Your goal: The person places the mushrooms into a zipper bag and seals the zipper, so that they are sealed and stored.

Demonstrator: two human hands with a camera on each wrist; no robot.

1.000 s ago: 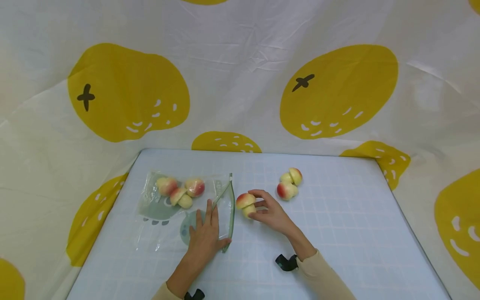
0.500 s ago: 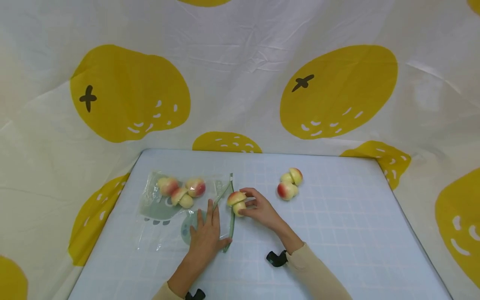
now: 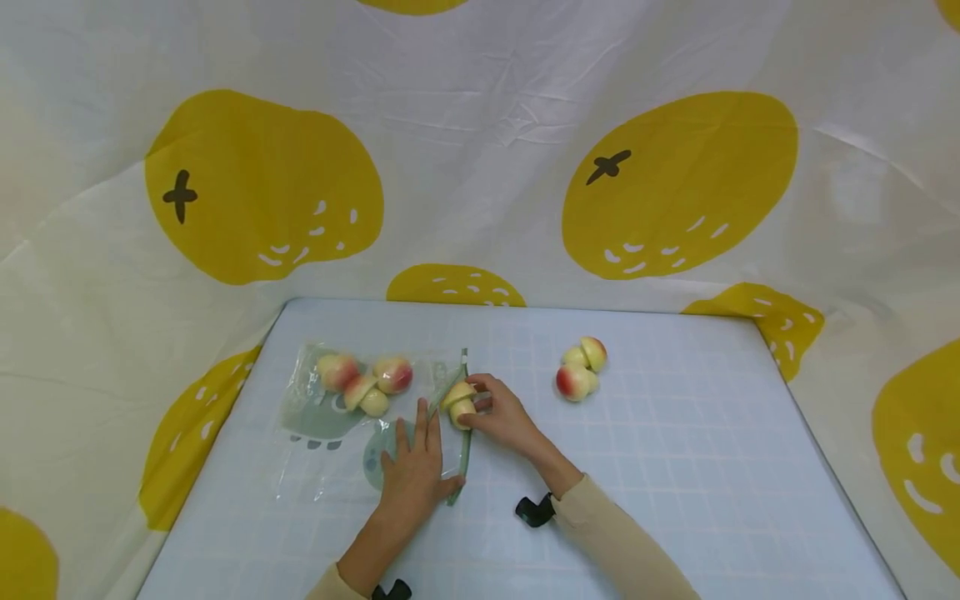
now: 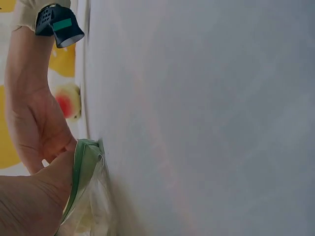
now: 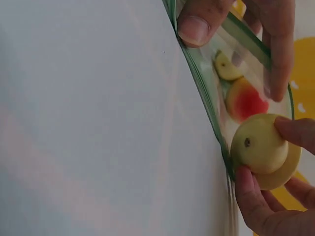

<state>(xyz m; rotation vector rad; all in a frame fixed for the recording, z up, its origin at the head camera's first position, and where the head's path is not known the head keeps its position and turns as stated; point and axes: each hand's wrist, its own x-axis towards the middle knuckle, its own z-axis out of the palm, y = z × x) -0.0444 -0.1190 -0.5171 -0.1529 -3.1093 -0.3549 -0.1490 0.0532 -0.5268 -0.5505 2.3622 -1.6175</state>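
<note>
A clear zip bag (image 3: 322,423) with a grey-green print lies on the table, its green-edged mouth facing right. Inside it are several mushroom-shaped toys (image 3: 393,375) with yellow stems and red-tinged caps. My left hand (image 3: 411,479) rests on the bag near the mouth, fingers straight and spread. In the right wrist view its thumb (image 5: 194,30) lies at one green lip while the fingers lie by the other, and the mouth gapes. My right hand (image 3: 506,419) pinches another toy mushroom (image 3: 461,410) right at the mouth, its stem end (image 5: 258,147) towards the right wrist camera.
Two more toy mushrooms (image 3: 576,382) lie together on the table to the right of the bag. The table (image 3: 675,467) has a pale checked cover. Behind it hangs a white cloth (image 3: 472,167) printed with big yellow fruit.
My right hand has carried the toy mushroom leftwards from beside the bag to its mouth, and the toy has turned so less red shows. My left hand has stayed in place.
</note>
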